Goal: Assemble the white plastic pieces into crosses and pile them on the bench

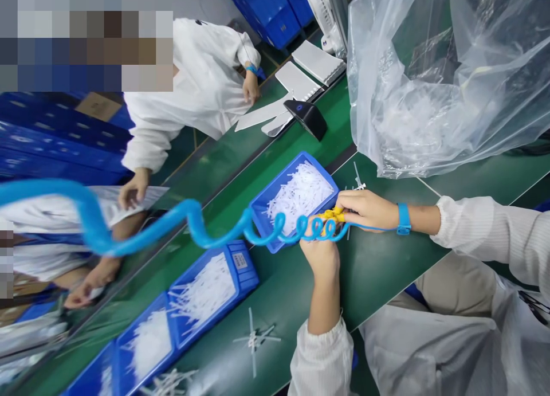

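My left hand (320, 251) reaches up from the bottom, its fingers closed around a small yellow piece (333, 214). My right hand (365, 208) comes in from the right and pinches the same yellow piece, so the two hands meet over the near corner of a blue tray (263, 206) filled with thin white plastic strips. On my right wrist is a blue strap (403, 218). From it a blue coiled cord (189, 215) runs past my hands and away to the left. What the yellow piece is cannot be made out.
Two more blue trays (240, 264) of white strips lie on the green mat, with loose strips (255, 338) beside them. A large clear plastic bag (429, 81) of white parts stands at upper right. A black scanner (307, 118) and white-coated co-workers (197, 81) are across the table.
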The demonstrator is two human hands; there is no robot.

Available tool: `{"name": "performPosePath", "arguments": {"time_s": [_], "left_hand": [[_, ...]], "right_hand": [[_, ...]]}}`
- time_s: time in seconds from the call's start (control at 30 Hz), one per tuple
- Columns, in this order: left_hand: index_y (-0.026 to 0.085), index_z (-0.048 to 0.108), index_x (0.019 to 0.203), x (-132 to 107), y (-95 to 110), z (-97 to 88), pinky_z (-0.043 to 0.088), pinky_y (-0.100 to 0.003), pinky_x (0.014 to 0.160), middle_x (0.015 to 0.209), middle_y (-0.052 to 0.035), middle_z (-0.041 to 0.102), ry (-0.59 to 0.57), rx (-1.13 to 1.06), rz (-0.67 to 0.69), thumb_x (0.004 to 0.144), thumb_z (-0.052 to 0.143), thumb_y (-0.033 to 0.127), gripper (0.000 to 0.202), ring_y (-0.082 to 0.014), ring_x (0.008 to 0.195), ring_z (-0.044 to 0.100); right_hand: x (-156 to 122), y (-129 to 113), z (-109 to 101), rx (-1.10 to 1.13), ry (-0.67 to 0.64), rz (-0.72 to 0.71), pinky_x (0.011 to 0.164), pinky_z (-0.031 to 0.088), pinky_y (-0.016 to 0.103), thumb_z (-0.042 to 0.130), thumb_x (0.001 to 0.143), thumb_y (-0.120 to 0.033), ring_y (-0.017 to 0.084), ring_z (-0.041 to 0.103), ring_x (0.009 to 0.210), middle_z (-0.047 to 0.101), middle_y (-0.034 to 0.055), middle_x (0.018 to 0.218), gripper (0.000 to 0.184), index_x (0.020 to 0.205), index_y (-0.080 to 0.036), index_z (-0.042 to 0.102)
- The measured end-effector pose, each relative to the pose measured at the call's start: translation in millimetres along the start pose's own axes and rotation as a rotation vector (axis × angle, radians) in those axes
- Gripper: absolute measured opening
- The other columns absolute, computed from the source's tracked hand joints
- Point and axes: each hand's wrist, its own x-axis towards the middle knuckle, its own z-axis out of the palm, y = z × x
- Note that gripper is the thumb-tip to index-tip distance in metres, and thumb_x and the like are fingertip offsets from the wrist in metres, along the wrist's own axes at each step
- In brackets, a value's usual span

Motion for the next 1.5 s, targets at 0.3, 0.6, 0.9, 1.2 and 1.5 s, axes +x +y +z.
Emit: {"name": "performPosePath", "arguments": {"time_s": [0.3, 0.6, 0.9, 1.2, 1.5], "left_hand": [[0.021, 0.076, 0.087, -3.8, -6.4, 2.9, 0.065, -0.023, 0.079, 0.091, -0.0004, 0.076, 0.013, -0.24, -0.111, 0.066, 0.106, 0.044, 0.044, -0.0138, 0.085, 0.077], [0.022, 0.081, 0.092, 0.9, -5.6, -4.8, 0.067, -0.031, 0.09, 0.106, -0.0025, 0.078, -0.03, -0.085, 0.055, 0.07, 0.104, 0.039, 0.036, -0.0185, 0.1, 0.078], [0.021, 0.082, 0.1, 2.9, -6.4, -16.9, 0.062, -0.042, 0.109, 0.147, -0.0103, 0.068, -0.11, 0.27, 0.195, 0.091, 0.087, 0.043, 0.024, -0.0284, 0.129, 0.073], [0.022, 0.083, 0.103, 1.3, -12.6, -13.0, 0.064, -0.043, 0.106, 0.124, -0.0087, 0.08, -0.118, 0.192, 0.113, 0.086, 0.091, 0.039, 0.026, -0.027, 0.118, 0.078], [0.019, 0.082, 0.088, 2.2, -8.0, -4.4, 0.066, -0.031, 0.08, 0.092, -0.0024, 0.081, -0.024, 0.038, 0.042, 0.073, 0.099, 0.037, 0.029, -0.0172, 0.082, 0.076]], "right_hand": [[-5.9, -8.4, 9.1, 0.069, 0.111, 0.062, 0.082, 0.049, 0.03, 0.055, 0.105, -0.021, 0.019, 0.063, 0.087, 0.07, 0.0055, 0.097, 0.006, 0.098, -0.021, 0.057], [-4.2, -11.3, 2.0, 0.026, 0.152, -0.027, 0.087, 0.054, 0.033, 0.053, 0.109, -0.021, 0.02, 0.066, 0.094, 0.07, 0.0076, 0.1, 0.013, 0.1, -0.018, 0.062], [-2.9, -8.6, -3.0, 0.054, 0.165, 0.022, 0.093, 0.058, 0.032, 0.066, 0.102, -0.016, 0.02, 0.076, 0.103, 0.081, 0.0065, 0.115, 0.017, 0.119, -0.019, 0.069], [-3.9, -9.0, -4.8, 0.022, 0.145, 0.044, 0.095, 0.06, 0.033, 0.066, 0.1, -0.014, 0.021, 0.078, 0.106, 0.083, 0.0067, 0.115, 0.02, 0.119, -0.02, 0.07], [-2.4, -14.7, -4.8, 0.159, 0.186, 0.123, 0.082, 0.056, 0.028, 0.067, 0.09, -0.01, 0.017, 0.074, 0.088, 0.078, 0.0009, 0.096, 0.014, 0.098, -0.021, 0.065]]}}
